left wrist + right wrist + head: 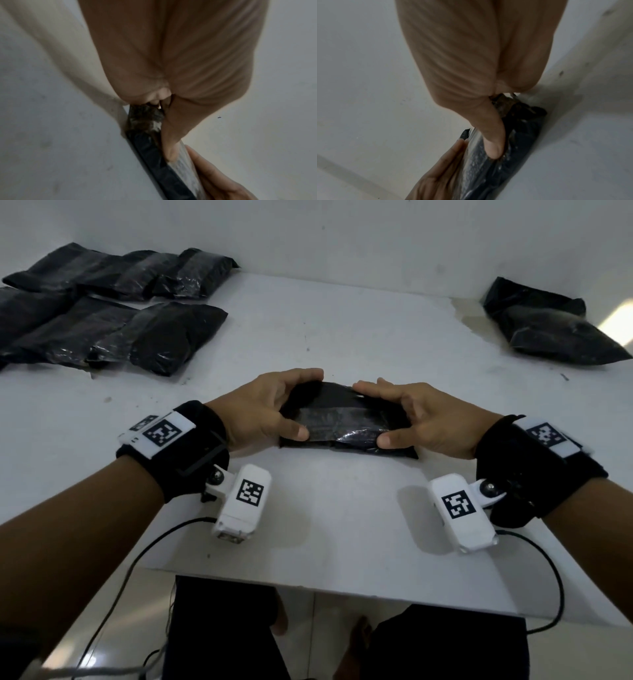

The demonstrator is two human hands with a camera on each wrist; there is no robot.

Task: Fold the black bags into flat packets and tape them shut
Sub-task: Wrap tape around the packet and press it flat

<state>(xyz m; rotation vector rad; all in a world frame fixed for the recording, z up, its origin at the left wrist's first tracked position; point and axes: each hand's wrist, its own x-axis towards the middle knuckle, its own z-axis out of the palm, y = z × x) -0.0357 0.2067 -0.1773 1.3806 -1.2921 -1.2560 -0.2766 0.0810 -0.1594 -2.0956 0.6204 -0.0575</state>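
While both hands clamp its two short ends, a folded black packet (346, 422) lies on the white table (342, 337) directly in front of the person, its long axis running left to right between the palms. The left hand (260, 409) holds the left end, thumb pressed on the near top edge and fingers curled over the far side; the right hand (421, 419) mirrors it at the right end. A strip of clear tape (342, 424) glints along the packet's top face, lying lengthwise between the two thumbs. In the left wrist view the left thumb (169, 146) bears down on the shiny strip, with the packet's dark edge beside it; the right wrist view shows the right thumb (493, 142) doing the same. Neither hand sits nearer than the other: the packet is centred between them, so any smoothing stroke along the tape would likely run sideways, thumb toward thumb. A stack of finished packets (113, 306) rests at the far left of the table, well apart, and a loose black bag (548, 326) waits at the far right. No tape roll is visible.
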